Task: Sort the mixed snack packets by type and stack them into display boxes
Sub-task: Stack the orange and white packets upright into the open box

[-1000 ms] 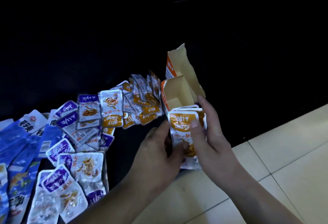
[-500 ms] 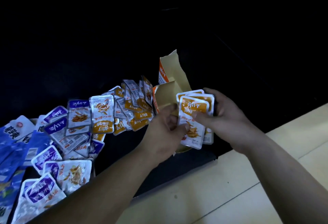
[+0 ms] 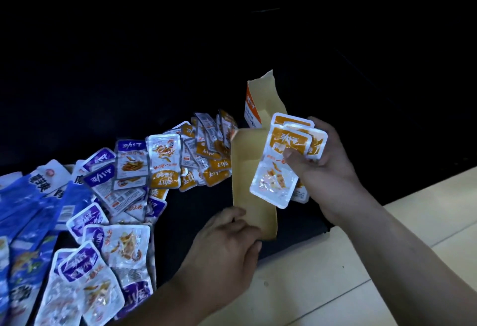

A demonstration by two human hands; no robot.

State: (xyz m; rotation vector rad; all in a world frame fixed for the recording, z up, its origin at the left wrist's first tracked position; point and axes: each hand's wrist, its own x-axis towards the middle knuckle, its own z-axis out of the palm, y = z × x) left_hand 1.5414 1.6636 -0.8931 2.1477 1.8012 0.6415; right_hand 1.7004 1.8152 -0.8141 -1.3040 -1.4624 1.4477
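Right hand (image 3: 333, 171) now alone grips orange packets (image 3: 277, 173), lifted over right side of box (image 3: 246, 171). Left hand (image 3: 224, 248) has left the stack and now pinches box's near end. Box steadied; stack likely goes in next. Mixed pile (image 3: 124, 186) lies left, unsorted.

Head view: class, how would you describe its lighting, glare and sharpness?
In the head view the upper half is near black; the clear film of the front orange packet in the right hand glares white; the left hand gripping the display box looks slightly soft.
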